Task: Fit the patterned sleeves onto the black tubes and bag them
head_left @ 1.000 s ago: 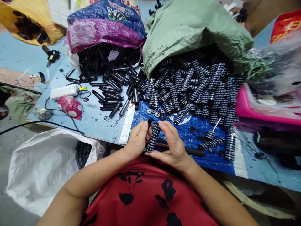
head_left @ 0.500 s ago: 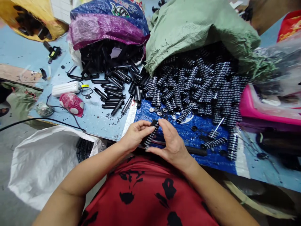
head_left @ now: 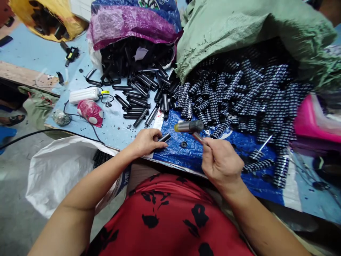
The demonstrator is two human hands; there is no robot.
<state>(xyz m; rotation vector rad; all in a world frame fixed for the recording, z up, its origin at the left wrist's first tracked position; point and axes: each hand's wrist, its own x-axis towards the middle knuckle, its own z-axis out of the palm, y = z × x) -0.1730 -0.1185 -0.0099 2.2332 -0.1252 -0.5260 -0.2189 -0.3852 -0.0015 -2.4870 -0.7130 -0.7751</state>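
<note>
My right hand (head_left: 223, 160) is closed around the handle of a hammer (head_left: 188, 126). The hammer's head has a yellowish face at one end and a dark one at the other, and is held above the blue plastic sheet (head_left: 176, 156). At the table's front edge my left hand (head_left: 147, 142) grips a short black tube (head_left: 164, 138), its free end pointing right; fingers hide the rest. A small dark round cap (head_left: 183, 144) lies on the sheet between the hands. Behind the hammer rests a pile of black tubes with a white checked pattern (head_left: 229, 89).
Plain black tubes (head_left: 135, 101) spill from a purple and blue sack (head_left: 133, 25). A green sack (head_left: 239, 28) covers the checked pile's back. A white power strip (head_left: 84, 95) and red pouch (head_left: 90, 113) lie left. Below the edge hangs an open white sack (head_left: 58, 174); a pink bin (head_left: 306, 117) stands right.
My right hand has left the checked tube and moved right, now holding the hammer raised. My left hand grips a tube low at the table edge. The view has shifted slightly.
</note>
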